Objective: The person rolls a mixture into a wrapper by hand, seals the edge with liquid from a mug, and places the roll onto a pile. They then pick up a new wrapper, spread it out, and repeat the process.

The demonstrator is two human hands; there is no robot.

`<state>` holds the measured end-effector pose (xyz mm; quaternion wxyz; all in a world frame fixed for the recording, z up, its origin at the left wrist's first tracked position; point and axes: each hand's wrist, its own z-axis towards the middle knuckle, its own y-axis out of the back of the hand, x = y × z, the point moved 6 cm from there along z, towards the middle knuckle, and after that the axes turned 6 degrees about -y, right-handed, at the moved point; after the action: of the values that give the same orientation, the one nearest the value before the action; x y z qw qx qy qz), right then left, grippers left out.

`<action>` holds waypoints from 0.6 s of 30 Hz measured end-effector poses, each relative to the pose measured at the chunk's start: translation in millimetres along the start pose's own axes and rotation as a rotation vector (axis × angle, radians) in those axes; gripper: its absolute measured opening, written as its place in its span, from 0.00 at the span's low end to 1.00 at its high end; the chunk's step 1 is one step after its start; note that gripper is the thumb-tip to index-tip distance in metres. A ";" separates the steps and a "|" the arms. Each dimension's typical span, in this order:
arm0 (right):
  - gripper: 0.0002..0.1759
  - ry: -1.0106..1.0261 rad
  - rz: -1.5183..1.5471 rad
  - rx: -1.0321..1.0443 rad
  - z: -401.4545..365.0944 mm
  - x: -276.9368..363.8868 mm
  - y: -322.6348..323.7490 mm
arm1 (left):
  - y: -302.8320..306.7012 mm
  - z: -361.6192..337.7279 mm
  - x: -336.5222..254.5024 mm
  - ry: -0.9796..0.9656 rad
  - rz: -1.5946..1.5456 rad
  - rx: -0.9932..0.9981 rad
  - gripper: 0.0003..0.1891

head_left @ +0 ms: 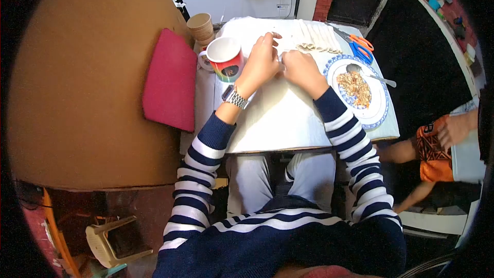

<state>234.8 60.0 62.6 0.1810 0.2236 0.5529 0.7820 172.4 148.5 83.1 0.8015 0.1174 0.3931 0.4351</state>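
Both my hands meet over the far middle of the white-covered table [278,123]. My left hand [263,62], with a watch on its wrist, has its fingers bent; what they hold, if anything, is hidden. Close against it, my right hand [302,69] is closed, its fingertips out of sight. A red mug with a white inside [226,59] stands just left of my left hand. Right of my right hand lies a blue-rimmed plate [378,116] with brown crumbly food [355,90] and a spoon [381,79]. Several pale rolled strips [319,38] lie in a row behind my hands.
Scissors with orange handles [362,42] and scissors with blue handles [362,53] lie at the back right. Stacked tan cups [200,27] stand at the back left, near a red panel [171,82]. Another person's hand and orange shorts [436,170] show at the right.
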 end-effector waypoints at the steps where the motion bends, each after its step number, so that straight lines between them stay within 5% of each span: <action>1: 0.11 -0.042 -0.015 -0.035 0.2 -1.3 -0.6 | 0.3 -1.8 2.4 -0.012 -0.027 -0.025 0.16; 11: 0.12 -0.071 0.002 0.033 -2.2 -4.6 1.1 | 10.6 -11.6 8.9 0.167 -0.223 0.029 0.15; 18: 0.11 0.027 -0.087 -0.098 -12.3 6.8 -0.6 | 10.7 -12.2 15.5 0.156 -0.212 0.014 0.13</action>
<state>222.4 54.2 59.5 0.2178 0.1797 0.5256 0.8025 161.8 165.2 72.5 0.8092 0.0467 0.4674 0.3529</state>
